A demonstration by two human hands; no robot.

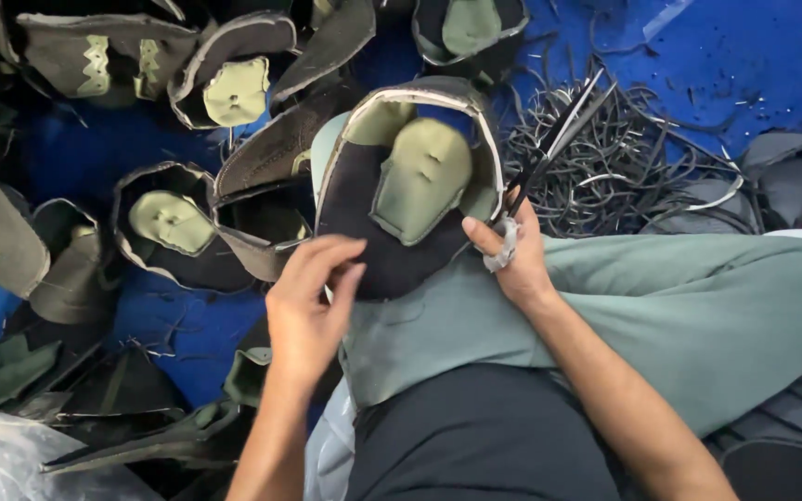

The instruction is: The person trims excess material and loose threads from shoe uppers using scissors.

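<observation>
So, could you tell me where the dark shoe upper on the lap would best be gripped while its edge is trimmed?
Probably at the near lower edge of the shoe upper, from the left, where the left hand already pinches it. The piece lies flat with its green padded tongue up, and the right hand works the scissors along the right rim, so that side should stay free.

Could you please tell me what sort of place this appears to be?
Probably a footwear or stitching workshop, worked on the floor. Many dark fabric shoe uppers with olive green padded patches lie on a blue sheet, beside a heap of thin trimmed offcut strips; the right hand holds scissors.
</observation>
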